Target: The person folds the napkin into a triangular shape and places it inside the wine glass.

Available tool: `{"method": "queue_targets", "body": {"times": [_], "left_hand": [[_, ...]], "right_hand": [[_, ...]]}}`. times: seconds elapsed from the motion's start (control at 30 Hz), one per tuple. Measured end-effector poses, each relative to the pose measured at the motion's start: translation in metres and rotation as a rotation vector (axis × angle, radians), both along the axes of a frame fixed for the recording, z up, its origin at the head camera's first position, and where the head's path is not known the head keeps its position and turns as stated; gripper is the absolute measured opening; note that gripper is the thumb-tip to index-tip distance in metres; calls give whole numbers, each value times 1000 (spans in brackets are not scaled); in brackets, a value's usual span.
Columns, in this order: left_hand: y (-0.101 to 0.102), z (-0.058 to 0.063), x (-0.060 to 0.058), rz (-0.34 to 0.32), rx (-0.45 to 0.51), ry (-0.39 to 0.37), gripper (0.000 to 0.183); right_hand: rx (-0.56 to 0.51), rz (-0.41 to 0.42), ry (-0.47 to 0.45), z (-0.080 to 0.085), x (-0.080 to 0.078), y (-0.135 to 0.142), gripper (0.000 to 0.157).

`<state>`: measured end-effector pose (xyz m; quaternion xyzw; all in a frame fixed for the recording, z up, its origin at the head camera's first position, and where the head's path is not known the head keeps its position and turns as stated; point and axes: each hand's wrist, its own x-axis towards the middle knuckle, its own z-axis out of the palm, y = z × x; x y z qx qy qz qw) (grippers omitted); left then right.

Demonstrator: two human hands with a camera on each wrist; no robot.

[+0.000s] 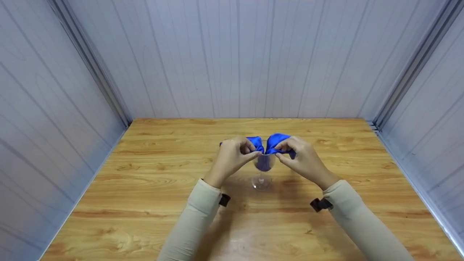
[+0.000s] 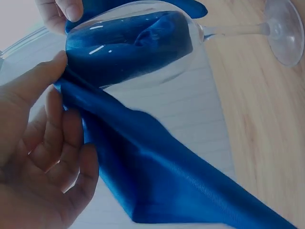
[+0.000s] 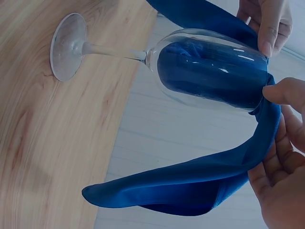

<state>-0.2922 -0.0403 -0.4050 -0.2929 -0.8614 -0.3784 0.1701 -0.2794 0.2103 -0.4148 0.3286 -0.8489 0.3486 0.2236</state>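
A clear stemmed wine glass [image 1: 261, 181] stands upright on the wooden table. Its bowl is stuffed with a shiny blue satin cloth [image 2: 138, 43], whose two ends spill over the rim and hang down outside on either side. At the left of the rim, my left hand [image 1: 233, 154] pinches the cloth between thumb and fingers. My right hand [image 1: 302, 157] pinches the other flap at the right of the rim, its thumb [image 3: 281, 91] right by the glass edge. In the right wrist view the right-hand flap hangs in a long fold with a rounded tip.
The wooden table [image 1: 152, 192] is enclosed by pale panelled walls [image 1: 232, 61] at the back and both sides. A black wrist strap piece [image 1: 224, 199] shows at the left sleeve and another [image 1: 321, 204] at the right.
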Motion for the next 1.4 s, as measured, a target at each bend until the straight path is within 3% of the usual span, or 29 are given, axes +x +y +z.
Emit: {"method": "queue_targets", "body": {"times": [0.2,0.3,0.6,1.0,1.4], "left_hand": [[-3,-11,-3,-123,-82,282,11],[-4,-14,-5,-153,-101,350,13],[-11,-15,-6,-185,-130,326,12],[-27,-13,-4,-189,-109,256,14],[-49,-17,-4,-183,-93,212,8]], "right_hand": [[-23,12,-20,-2,0,-1,12],[-23,14,-30,-4,0,0,12],[-39,57,-61,-9,0,1,13],[-7,18,-7,-2,4,13,17],[11,-15,13,-10,9,38,18]]}}
